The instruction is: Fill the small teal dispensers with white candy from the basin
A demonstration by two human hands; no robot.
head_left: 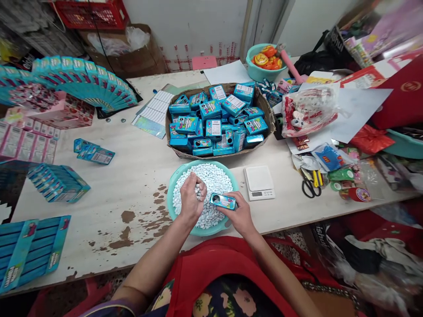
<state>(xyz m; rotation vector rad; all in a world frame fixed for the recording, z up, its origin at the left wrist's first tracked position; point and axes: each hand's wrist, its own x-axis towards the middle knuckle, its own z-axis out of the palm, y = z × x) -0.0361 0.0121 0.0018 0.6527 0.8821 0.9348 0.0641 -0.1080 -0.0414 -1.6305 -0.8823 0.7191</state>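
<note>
My left hand (192, 198) is curled closed around some small white candies, a few of which show between the fingers. In my right hand (240, 212) is a small blue candy tin (223, 201), tilted so that a dark opening shows at its left end. Both hands are over a turquoise basin (171, 187) filled with white candies (216, 176). Just behind the basin, a cardboard box (178, 154) holds many blue candy tins (211, 110) like the one in my hand.
A white digital scale (259, 182) lies right of the basin. Farther right are scissors (311, 187) and a clear bag of wrapped items (307, 112). Blue display boxes (57, 182) stand at left, near a loose pair of tins (95, 152). Behind is a bowl of orange things (253, 70).
</note>
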